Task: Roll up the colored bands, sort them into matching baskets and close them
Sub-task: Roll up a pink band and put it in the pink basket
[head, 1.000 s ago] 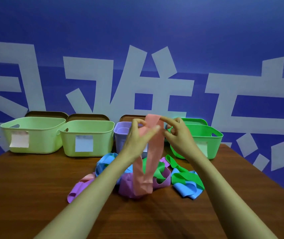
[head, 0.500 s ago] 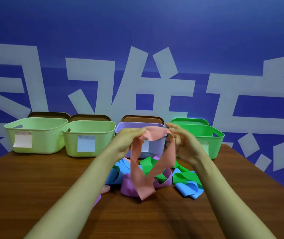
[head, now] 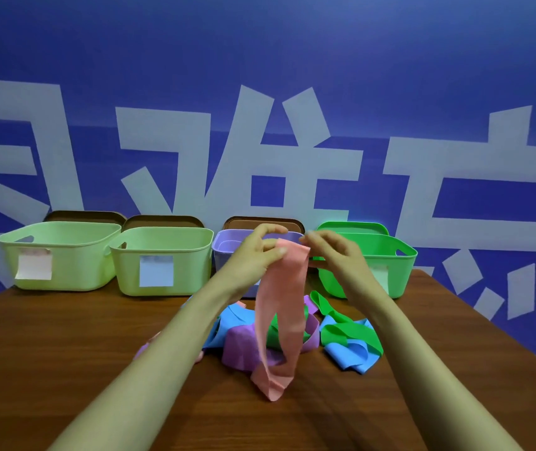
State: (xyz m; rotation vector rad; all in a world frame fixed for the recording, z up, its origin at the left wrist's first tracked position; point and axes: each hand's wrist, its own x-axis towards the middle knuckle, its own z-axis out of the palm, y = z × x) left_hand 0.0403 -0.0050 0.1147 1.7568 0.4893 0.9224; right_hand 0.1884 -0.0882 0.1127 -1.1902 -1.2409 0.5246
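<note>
A pink band (head: 281,307) hangs as a flat loop from both hands, its lower fold touching the table. My left hand (head: 253,255) pinches its top left edge and my right hand (head: 335,255) pinches the top right edge. Behind the loop lies a pile of bands: purple (head: 244,348), green (head: 345,330) and blue (head: 349,354). Along the back stand two light green baskets (head: 58,255) (head: 162,258), a purple basket (head: 227,249) and a bright green basket (head: 390,265), all without lids on.
Brown lids (head: 84,216) (head: 162,221) (head: 260,221) lean behind the first three baskets, and a green lid (head: 351,226) behind the green one. Paper labels are stuck on the basket fronts. The wooden table (head: 64,353) ends at the right against a blue wall.
The hands have come closer together, so the pink band went from a wide spread loop to a narrow flat one hanging straight down.
</note>
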